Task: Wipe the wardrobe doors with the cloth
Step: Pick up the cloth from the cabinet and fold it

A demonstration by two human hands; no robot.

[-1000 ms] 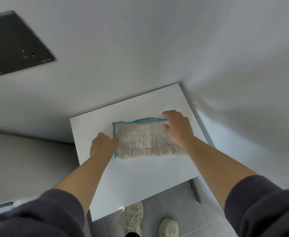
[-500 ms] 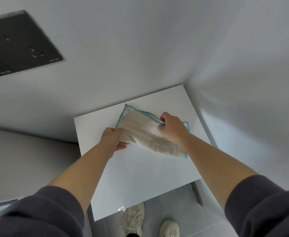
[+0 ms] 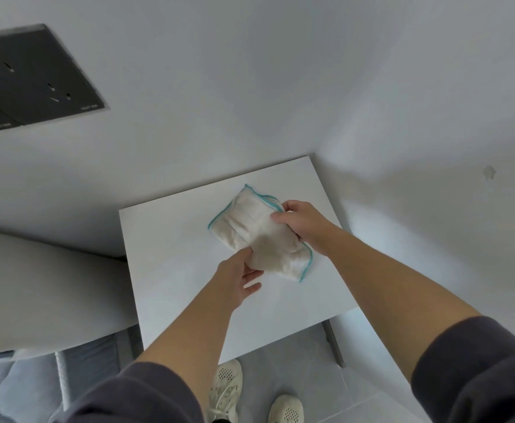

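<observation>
A folded white cloth (image 3: 257, 232) with a teal stitched edge is held just above a small white table (image 3: 189, 270). My right hand (image 3: 303, 225) grips its far right side, fingers curled round the fold. My left hand (image 3: 237, 277) pinches the near lower edge from underneath with thumb and fingers. The cloth lies slanted from upper left to lower right between both hands. No wardrobe door shows in this view.
White walls (image 3: 250, 87) meet in a corner behind the table. A dark socket panel (image 3: 27, 83) sits on the wall at upper left. A pale rounded surface (image 3: 36, 285) is at the left. Grey floor tiles and my two pale shoes (image 3: 225, 389) are below.
The cloth lay flat on the table a second ago. Both hands picked it up and folded it into a narrower bundle; my left hand slid right, under its near edge.
</observation>
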